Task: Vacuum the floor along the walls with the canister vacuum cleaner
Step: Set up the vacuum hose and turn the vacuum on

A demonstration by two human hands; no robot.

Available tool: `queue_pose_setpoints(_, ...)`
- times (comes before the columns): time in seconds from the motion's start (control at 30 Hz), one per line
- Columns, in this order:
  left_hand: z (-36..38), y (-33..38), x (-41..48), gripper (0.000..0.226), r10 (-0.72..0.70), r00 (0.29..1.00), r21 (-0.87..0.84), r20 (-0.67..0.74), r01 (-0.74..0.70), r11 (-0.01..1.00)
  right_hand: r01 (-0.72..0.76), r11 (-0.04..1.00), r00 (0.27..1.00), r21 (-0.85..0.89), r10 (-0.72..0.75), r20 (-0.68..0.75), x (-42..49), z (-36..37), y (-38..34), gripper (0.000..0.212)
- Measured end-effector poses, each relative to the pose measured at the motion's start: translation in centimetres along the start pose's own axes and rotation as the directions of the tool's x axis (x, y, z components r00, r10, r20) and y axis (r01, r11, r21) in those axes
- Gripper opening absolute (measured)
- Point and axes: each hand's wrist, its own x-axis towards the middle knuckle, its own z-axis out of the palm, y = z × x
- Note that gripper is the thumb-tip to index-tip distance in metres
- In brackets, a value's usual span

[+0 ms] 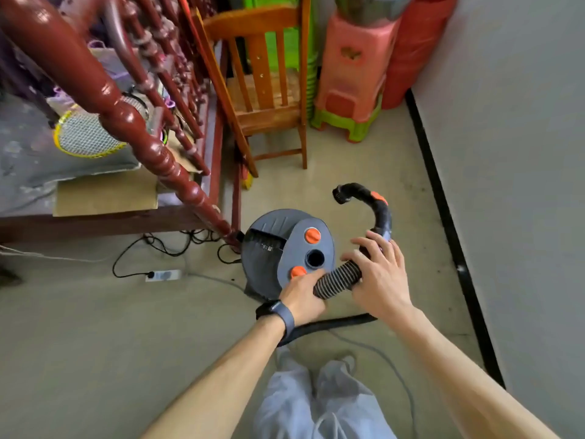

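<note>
1. Left hand (302,296) grips the ribbed hose (338,278); right hand (380,277) curls over it too, at the left's 3 o'clock.
2. The curved black end (378,213) hooks up toward 12 o'clock.
3. Grey canister (278,255) sits on the floor at 10 o'clock, just beside the hands.
4. Black baseboard (443,217) at 3 o'clock, wooden chair (269,90) at 12.

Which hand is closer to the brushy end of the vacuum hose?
The right hand. It holds the hose just below the curved handle leading to the brush end. The left hand grips the hose farther back, beside the canister.
</note>
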Motion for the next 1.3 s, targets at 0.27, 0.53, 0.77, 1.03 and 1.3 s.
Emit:
queue_pose_setpoints(0.27,-0.6,-0.9,-1.6,0.024,0.051,0.999,0.16,0.016,-0.053,0.986,-0.614,-0.165,0.516,0.772,0.656,0.551,0.4,-3.0,-0.7,0.026)
queue_pose_setpoints(0.53,0.2,-2.0,-2.5,0.035,0.033,0.997,0.119,0.072,-0.041,0.992,-0.626,-0.423,0.368,0.655,0.579,0.727,2.9,-1.7,0.7,0.035)
queue_pose_setpoints(0.77,-1.9,2.4,-0.3,0.049,-0.159,0.935,-0.587,0.316,0.325,0.741,-0.594,0.362,0.719,0.719,0.64,0.272,1.7,-5.9,0.6,0.028)
queue_pose_setpoints(1.03,-7.5,14.0,6.7,0.035,-0.182,0.98,-0.994,0.085,0.096,0.053,-0.17,0.974,0.983,0.152,0.178,-0.04,-0.8,-8.8,3.8,0.039)
queue_pose_setpoints(1.3,-5.9,23.4,9.1,0.03,-0.215,0.975,-0.998,-0.053,-0.059,-0.021,-0.239,0.97,0.911,-0.038,0.211,-0.354,-0.5,-10.8,10.2,0.043)
